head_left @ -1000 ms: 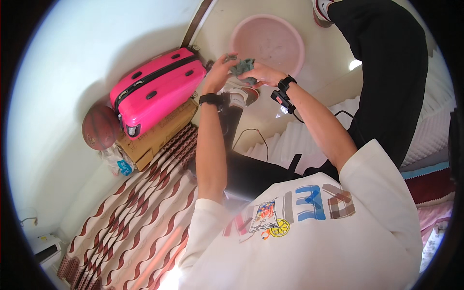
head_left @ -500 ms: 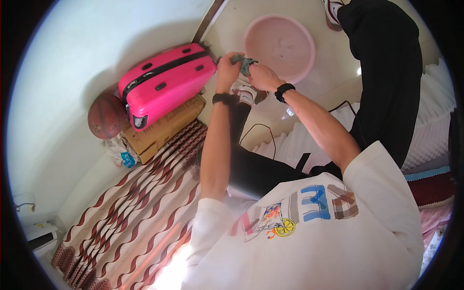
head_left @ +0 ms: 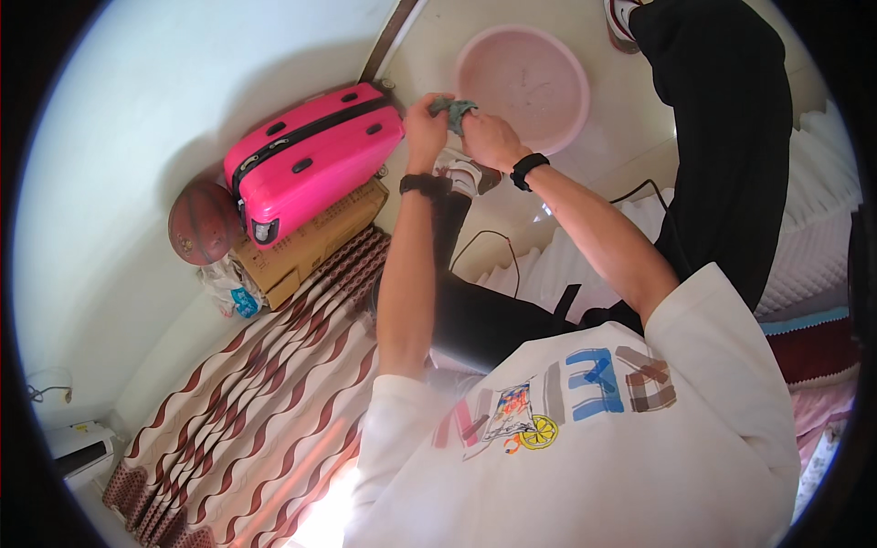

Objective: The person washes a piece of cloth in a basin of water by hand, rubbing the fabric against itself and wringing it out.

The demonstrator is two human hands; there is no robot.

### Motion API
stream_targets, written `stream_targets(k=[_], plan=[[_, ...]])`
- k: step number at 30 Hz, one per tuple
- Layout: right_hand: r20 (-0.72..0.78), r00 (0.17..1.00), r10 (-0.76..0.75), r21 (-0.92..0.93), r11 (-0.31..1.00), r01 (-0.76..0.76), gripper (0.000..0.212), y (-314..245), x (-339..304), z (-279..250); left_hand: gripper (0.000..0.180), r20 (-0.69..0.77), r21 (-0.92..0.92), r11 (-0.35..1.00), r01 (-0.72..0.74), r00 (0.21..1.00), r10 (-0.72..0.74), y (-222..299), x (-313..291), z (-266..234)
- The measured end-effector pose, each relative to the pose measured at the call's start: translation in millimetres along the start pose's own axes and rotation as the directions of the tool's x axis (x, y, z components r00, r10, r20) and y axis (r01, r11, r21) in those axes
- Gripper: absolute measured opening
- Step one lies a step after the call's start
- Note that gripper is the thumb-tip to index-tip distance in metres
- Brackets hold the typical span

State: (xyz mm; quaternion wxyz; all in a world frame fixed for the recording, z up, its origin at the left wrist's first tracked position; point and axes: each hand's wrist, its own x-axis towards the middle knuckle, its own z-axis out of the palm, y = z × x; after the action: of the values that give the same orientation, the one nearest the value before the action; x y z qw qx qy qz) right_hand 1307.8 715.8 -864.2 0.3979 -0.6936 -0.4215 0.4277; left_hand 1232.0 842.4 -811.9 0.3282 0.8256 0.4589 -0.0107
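Observation:
A small grey-green cloth [head_left: 454, 113] is stretched between my two hands, bunched and creased. My left hand [head_left: 426, 126] is closed on one end, and my right hand [head_left: 491, 140] grips the other. Both hands are close to the left rim of a round pink basin [head_left: 585, 91], which stands on the floor. Faint marks or ripples show inside the basin; I cannot tell how much water it holds.
Left of my arms, a bright pink suitcase [head_left: 320, 151] lies on a cardboard box [head_left: 315, 233], with a basketball [head_left: 202, 222] against it. A patterned curtain [head_left: 247, 393] hangs lower left. My shoe [head_left: 463, 173] is below the hands. White ruffled fabric [head_left: 808, 169] borders the right.
My hands have shifted slightly left, and the cloth now shows more openly between them. My right hand has turned a little. The basin appears marginally further left in view.

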Motion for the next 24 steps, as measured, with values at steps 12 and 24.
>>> stream_targets(k=[12,24], plan=[[0.072,0.967,-0.244,-0.185,0.949,0.253,0.024,-42,-5,-17,0.040,-0.205,-0.110,0.970,0.215,0.950,-0.234,-20,-16,-40],[0.300,0.891,-0.342,-0.458,0.767,0.449,0.046,-118,-41,-70,0.049,-0.237,-0.603,0.793,-0.087,0.969,-0.075,-10,-118,-79]])
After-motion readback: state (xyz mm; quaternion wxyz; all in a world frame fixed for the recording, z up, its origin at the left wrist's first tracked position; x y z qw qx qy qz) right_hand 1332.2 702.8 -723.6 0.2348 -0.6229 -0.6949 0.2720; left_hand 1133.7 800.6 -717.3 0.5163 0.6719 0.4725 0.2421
